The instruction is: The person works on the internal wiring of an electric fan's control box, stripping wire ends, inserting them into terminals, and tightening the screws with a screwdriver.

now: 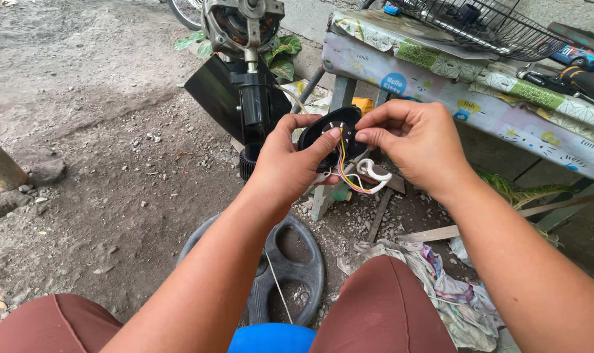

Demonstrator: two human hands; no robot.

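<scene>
Black round plastic fan cover [330,127], in front of the dismantled fan motor [243,26], sits pinched in my left hand [287,163] while my right hand [411,140] nips its coloured wires [349,171]; I'd tug gently.

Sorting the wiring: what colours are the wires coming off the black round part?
Yellow, red and white wires, clearest in the head view.

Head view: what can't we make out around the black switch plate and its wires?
- Black switch plate: the left hand and right hand cover much of it.
- Wires: their ends are hidden behind the fingers.
- Fan motor: top cut off by the frame's upper edge.
- Wire fan guard: cut off at the top edge.
- Round base: partly hidden by the left forearm.
</scene>
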